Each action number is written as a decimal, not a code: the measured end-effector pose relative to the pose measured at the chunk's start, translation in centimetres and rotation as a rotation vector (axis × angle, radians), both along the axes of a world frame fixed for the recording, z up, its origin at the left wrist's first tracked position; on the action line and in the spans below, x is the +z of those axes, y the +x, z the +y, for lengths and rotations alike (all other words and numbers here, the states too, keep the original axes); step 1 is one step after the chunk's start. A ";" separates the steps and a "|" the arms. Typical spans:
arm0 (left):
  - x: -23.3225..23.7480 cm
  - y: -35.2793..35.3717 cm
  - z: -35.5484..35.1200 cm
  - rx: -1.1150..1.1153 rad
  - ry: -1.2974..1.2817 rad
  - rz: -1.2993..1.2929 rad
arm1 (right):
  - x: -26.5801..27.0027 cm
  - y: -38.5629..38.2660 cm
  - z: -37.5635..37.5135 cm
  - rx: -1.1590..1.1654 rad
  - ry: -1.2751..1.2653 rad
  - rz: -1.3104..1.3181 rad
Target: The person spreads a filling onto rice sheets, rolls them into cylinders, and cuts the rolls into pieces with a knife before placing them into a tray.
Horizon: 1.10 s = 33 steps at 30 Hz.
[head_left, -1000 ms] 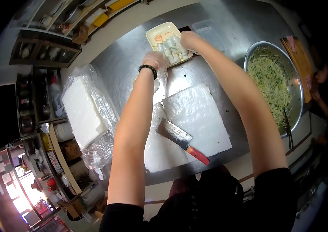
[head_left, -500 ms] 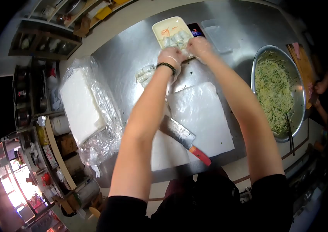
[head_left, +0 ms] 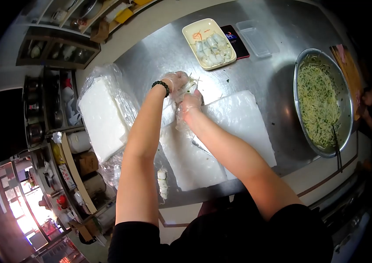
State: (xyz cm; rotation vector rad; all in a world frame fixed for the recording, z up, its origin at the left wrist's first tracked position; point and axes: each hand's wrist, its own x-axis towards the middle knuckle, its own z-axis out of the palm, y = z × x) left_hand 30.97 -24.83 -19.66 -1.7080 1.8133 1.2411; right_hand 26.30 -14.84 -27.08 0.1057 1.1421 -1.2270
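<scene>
My left hand [head_left: 176, 80], in a clear glove with a dark beaded bracelet at the wrist, is closed on the far side of a pale roll [head_left: 189, 87] with shreds sticking out of its end. My right hand [head_left: 190, 105], also gloved, grips the near side of the same roll. White wrapper sheets [head_left: 243, 118] lie just below and to the right of my hands. A cleaver [head_left: 201, 146] shows only in part beneath my right forearm. Beyond my hands, a cream tray [head_left: 190, 33] holds several short rolls. Another white roll [head_left: 162, 184] lies near the table's front edge.
Wrapped in plastic, a thick white stack [head_left: 102, 118] sits at the left. A phone [head_left: 237, 43] and a clear container [head_left: 256, 39] are beside the tray. At the right stand a metal bowl [head_left: 297, 87] of shredded filling, chopsticks [head_left: 337, 151], a wooden board [head_left: 348, 74] and another person's hand [head_left: 368, 97].
Both hands have left the tray and come nearer, onto a roll by the wrapper sheets. The cleaver is now mostly covered by my right forearm. The whole tray shows now.
</scene>
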 end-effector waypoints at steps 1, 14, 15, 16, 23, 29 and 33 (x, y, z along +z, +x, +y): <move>-1.9 1.0 -0.6 -0.004 -0.001 -0.002 | 1.3 0.4 -0.4 -0.055 0.087 0.070; 4.1 -4.4 -7.3 0.664 -0.031 0.865 | 8.1 -15.6 -14.4 0.523 -0.618 0.423; 3.2 -5.7 -9.0 0.660 -0.029 0.868 | 8.0 -16.9 -17.5 0.534 -0.665 0.582; 2.3 -6.8 -10.8 0.681 -0.126 0.955 | 8.2 -18.2 -20.4 0.644 -0.634 0.808; 1.6 -10.0 -12.7 -0.291 -0.576 -0.010 | 5.7 -20.1 -25.2 1.055 -0.620 1.628; -0.4 -8.8 -13.3 -0.649 -0.527 -0.440 | 8.0 -20.9 -23.2 1.084 -0.497 1.919; 0.7 -9.4 -12.4 -0.601 -0.490 -0.447 | 6.3 -21.4 -22.2 1.199 -0.445 1.880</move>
